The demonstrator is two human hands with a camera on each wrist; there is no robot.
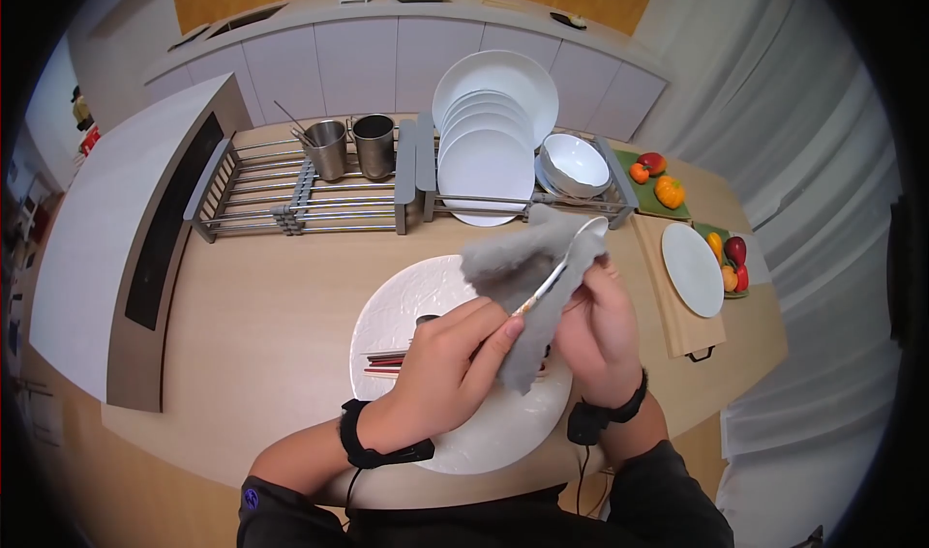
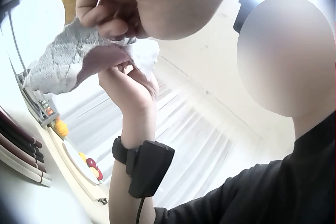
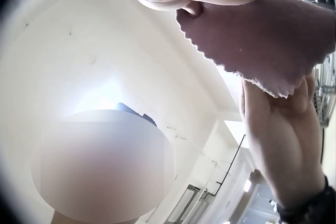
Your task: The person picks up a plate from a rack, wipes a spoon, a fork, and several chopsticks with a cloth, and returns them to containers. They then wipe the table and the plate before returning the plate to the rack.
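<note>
Spoon (image 1: 555, 276) and cloth (image 1: 511, 254) are up in the air above the plate (image 1: 489, 448), with chopsticks (image 1: 383, 362) lying on it. The left hand (image 1: 440, 366) has its fingers clamped on the spoon's handle; the right hand (image 1: 602, 330) pinches the cloth about its far end. From where I stand, the spoon looks light, stiff, smooth, perhaps breakable, best held by the handle; the cloth seems soft, safe to bunch anywhere.
</note>
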